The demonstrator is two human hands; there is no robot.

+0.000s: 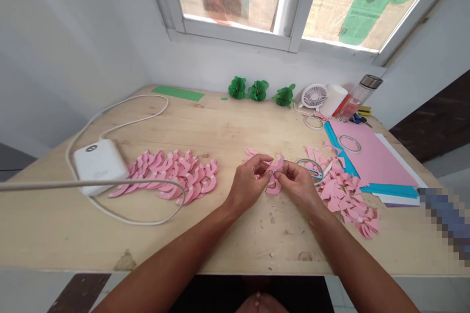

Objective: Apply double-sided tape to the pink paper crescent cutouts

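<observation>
My left hand and my right hand meet above the table, both closed. Between their fingertips they pinch a small pink paper piece. A curved pink cutout shows just below the fingers; whether it is part of the held piece I cannot tell. More pink paper lies behind my left hand, partly hidden. Close beyond my right hand are a tape roll and scissors with a pale blue part. Pink paper scraps are heaped to its right.
Overlapping curved pink cutouts lie left, beside a white power bank with a looping cable. Green paper ornaments, a small fan and a bottle stand along the back. Pink sheets lie right, under another tape roll.
</observation>
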